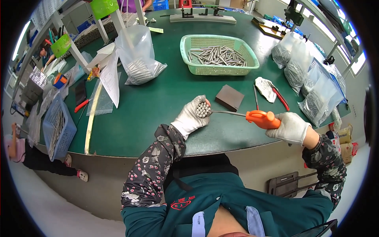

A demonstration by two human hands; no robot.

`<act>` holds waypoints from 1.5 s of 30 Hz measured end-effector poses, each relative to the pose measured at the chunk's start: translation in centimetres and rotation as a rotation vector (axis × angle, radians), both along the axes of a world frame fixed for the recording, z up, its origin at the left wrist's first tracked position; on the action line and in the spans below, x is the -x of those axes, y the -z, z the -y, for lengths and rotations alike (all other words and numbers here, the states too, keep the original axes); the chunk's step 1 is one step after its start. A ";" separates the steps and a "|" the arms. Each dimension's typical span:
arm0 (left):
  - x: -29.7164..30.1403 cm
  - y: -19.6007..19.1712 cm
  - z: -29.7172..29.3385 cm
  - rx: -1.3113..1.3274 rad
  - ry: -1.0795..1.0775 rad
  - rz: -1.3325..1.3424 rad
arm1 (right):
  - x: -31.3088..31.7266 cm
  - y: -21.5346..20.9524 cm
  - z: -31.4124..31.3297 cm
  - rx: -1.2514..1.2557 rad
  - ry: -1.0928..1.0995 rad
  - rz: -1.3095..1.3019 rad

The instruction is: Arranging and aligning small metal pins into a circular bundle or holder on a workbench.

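Note:
My left hand point(192, 117), in a white glove, is closed round a bundle of metal tubes point(203, 110), their round ends facing up. In my gloved right hand point(291, 128) is an orange air blow gun point(263, 119). Its thin bent metal nozzle point(229, 113) points left, with the tip at the tube ends. Just beyond my hands a dark brown block point(229, 98) lies on the green table point(158, 98). Farther off, a light green plastic basket point(221, 71) holds many loose metal tubes point(218, 56).
Red-handled pliers point(280, 98) and a white cloth point(266, 89) lie right of the block. Filled plastic bags point(320, 98) line the right side; another bag point(138, 59) stands at the left. A blue basket point(59, 128) hangs by the left edge. Another person point(35, 158) is at far left.

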State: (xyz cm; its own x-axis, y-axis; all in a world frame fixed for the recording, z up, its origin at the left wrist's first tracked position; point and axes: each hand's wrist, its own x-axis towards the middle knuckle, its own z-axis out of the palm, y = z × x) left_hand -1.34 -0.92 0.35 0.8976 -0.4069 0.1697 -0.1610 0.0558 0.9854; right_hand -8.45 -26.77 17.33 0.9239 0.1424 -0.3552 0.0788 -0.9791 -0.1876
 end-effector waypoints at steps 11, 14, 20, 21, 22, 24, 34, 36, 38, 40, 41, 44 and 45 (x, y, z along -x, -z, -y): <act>0.3 -0.3 0.3 0.092 -0.015 -0.051 | -0.6 0.3 -0.2 -0.092 0.048 -0.065; 0.1 -0.4 0.1 0.080 -0.016 -0.036 | -0.6 0.3 -0.5 -0.080 0.019 -0.070; 0.2 -0.6 0.3 0.072 -0.019 -0.041 | -0.5 0.0 -0.7 -0.050 0.017 -0.027; 0.2 -0.6 0.2 0.040 -0.010 -0.025 | -0.6 0.1 -0.7 -0.047 0.014 -0.036; 0.3 -0.6 0.2 0.039 -0.010 -0.025 | -0.6 0.3 -0.7 -0.045 0.010 -0.045; 0.4 -0.8 0.3 0.094 -0.024 -0.076 | -0.5 0.5 -0.7 -0.064 0.009 -0.055; 0.4 -0.7 0.3 0.031 -0.011 -0.045 | -0.7 0.1 -1.1 -0.021 -0.028 -0.002; 0.7 -0.9 0.5 0.184 -0.031 -0.120 | -0.6 0.5 -0.9 -0.069 -0.043 0.042; 0.3 -0.7 0.3 0.081 -0.019 -0.074 | -0.3 0.4 -1.0 -0.045 -0.062 0.040; 0.2 -0.5 0.2 -0.024 -0.010 -0.028 | -0.4 0.2 -1.0 -0.027 -0.061 0.047; 0.3 -0.4 0.4 0.041 -0.042 0.016 | -0.4 0.1 -1.0 -0.008 -0.060 0.054; 0.2 -0.7 0.4 0.051 -0.066 0.040 | -0.2 -0.7 -1.5 0.018 -0.091 0.083; 0.2 -0.8 0.3 -0.007 -0.057 0.021 | -0.3 -0.8 -1.5 0.035 -0.090 0.100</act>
